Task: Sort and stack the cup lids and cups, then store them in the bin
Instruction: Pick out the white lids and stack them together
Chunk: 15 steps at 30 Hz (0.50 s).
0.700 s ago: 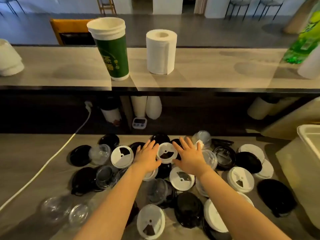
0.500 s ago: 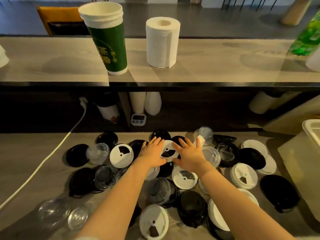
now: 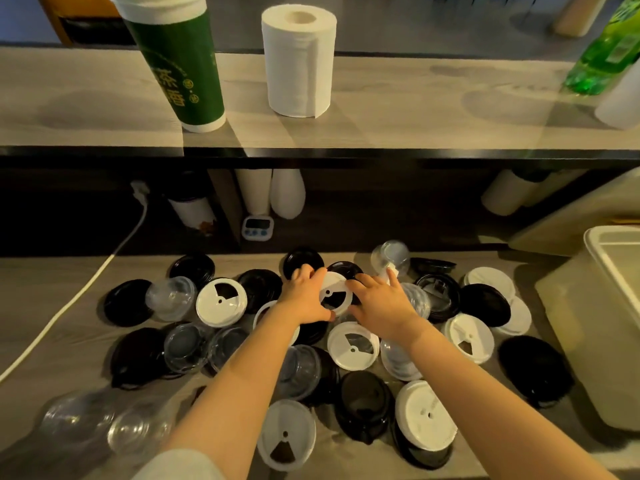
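Note:
Several black, white and clear cup lids lie scattered in a pile on the lower counter point(image 3: 52, 271). My left hand point(image 3: 306, 296) and my right hand point(image 3: 379, 303) both hold one white lid point(image 3: 333, 294) with a wedge-shaped opening, tilted up at the middle back of the pile. Another white lid point(image 3: 221, 302) lies to the left and one more white lid point(image 3: 353, 344) just below my hands. A clear domed lid point(image 3: 391, 258) sits behind my right hand. The beige bin point(image 3: 595, 251) stands at the right edge.
A stack of green paper cups point(image 3: 180, 64), a paper towel roll point(image 3: 299, 60) and a green bottle point(image 3: 609, 53) stand on the upper shelf. Under it are white cup stacks point(image 3: 256, 192), a small timer point(image 3: 258, 227) and a white cable point(image 3: 79, 299).
Both hands closed in on the white lid between them and tipped it up off the pile. The camera tilted down and closer.

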Motion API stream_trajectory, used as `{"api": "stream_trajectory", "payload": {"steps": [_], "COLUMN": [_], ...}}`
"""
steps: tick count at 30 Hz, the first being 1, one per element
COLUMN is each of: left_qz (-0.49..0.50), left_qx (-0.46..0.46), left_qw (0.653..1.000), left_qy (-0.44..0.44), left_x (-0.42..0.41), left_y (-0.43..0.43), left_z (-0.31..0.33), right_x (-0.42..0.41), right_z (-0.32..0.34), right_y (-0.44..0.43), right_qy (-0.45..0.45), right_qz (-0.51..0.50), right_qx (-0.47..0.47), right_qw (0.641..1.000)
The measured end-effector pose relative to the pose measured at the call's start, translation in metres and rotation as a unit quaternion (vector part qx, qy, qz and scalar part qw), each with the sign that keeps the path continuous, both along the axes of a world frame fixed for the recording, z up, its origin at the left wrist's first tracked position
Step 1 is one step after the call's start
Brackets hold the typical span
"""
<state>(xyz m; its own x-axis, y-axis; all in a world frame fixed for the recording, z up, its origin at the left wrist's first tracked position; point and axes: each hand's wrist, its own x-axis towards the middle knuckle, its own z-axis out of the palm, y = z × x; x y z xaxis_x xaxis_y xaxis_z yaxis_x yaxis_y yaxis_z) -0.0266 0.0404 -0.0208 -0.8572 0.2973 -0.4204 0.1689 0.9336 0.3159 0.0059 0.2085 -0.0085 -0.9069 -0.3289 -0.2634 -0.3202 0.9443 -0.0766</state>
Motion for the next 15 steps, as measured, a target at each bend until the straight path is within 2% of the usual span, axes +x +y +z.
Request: {"api": "stream_trajectory", "payload": {"steps": [6,15], "left_qz": [0.118,0.275], "left_qx": [0.025,0.093], "left_qw": [0.993,0.956], "left_qy": [0.008,0.044], "left_x": [0.016,0.066], "left_y": [0.003,-0.009], "left_z": [0.007,0.031], "right_x": [0.001,0.024], "right_z": [0.006,0.003], "right_y": [0.016,0.030], "right_qy": [-0.013,0.078], "right_qz": [0.025,0.071], "right_qx": [-0.052,-0.168], "right_qw": [0.998,0.980]}}
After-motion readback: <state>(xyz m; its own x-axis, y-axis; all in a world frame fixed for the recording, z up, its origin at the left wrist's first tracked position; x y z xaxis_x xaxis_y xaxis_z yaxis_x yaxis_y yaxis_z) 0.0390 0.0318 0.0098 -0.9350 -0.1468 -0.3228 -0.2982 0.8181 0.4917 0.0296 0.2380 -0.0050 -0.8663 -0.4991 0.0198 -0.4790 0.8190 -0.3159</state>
